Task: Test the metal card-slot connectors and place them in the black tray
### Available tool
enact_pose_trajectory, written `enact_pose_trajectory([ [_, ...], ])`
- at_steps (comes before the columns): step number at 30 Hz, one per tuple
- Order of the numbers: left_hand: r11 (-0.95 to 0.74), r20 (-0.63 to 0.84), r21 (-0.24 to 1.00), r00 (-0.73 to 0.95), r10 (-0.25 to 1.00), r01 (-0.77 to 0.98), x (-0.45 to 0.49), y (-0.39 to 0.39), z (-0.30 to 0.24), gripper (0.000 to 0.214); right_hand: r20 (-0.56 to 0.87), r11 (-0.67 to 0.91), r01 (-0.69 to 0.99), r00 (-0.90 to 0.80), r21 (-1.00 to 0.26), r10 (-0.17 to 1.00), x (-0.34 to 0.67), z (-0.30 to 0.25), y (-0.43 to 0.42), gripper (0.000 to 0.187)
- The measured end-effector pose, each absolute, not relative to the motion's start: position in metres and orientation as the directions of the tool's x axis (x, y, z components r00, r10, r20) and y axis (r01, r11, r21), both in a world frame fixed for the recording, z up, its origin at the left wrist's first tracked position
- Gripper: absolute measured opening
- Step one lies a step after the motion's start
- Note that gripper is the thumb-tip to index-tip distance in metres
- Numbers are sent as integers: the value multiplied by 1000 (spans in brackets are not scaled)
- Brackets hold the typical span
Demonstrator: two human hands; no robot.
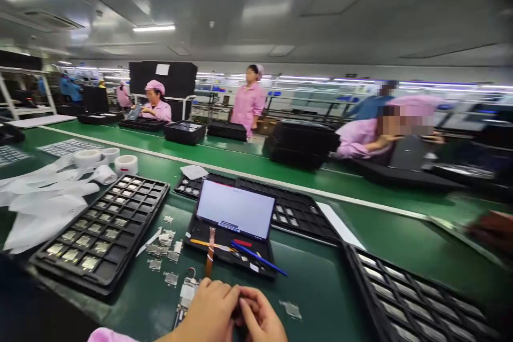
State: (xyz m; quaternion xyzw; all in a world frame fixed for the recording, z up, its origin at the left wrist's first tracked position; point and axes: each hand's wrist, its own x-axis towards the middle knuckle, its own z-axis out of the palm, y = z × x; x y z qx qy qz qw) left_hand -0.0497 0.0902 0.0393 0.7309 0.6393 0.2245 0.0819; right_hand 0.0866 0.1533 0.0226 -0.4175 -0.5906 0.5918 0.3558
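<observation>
My left hand [212,307] and my right hand [260,316] meet at the bottom middle, fingers curled and tips pressed together. Whatever lies between the fingertips is hidden. Just left of my left hand, partly covered by it, sits a small circuit board [186,295] with metal parts. A copper-orange ribbon cable [210,256] runs from near it to a lit display [236,208], propped in a black holder. Across the holder's front lies a blue pen-shaped tool [260,259]. Small flat metal pieces [163,243] are scattered left of the holder; another thin piece [291,309] lies right of my hands.
A black compartment tray [98,284] with silvery parts stands left, beside white tape rolls [126,164] and crumpled white strips [48,214]. Another filled tray [356,283] is at right. Behind runs a green belt [224,156], with co-workers in pink [247,104] and black boxes [300,144] beyond.
</observation>
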Motion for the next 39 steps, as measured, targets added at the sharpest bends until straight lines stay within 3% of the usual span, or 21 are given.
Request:
enact_pose_trajectory([
  [4,-134,208,504,31,978,853,-46,81,46,50,-76,-56,62,-380,-996,922,87,31,146,51],
  [10,-98,155,524,19,988,846,-42,76,57,51,-71,-49,68,-375,-996,924,88,29,144,49],
  [15,-118,194,451,32,981,885,-45,76,62,49,-26,-2,64,-384,-998,923,88,31,143,42],
  [19,-149,243,285,79,967,947,-49,72,69,36,4,29,60,-382,-998,924,84,41,135,33],
  [25,-120,111,355,86,990,927,-62,77,64,29,-74,-76,10,-410,-997,909,81,35,134,30],
  [39,-211,300,303,117,947,929,-65,74,60,17,-59,-61,10,-453,-998,890,79,39,133,25],
])
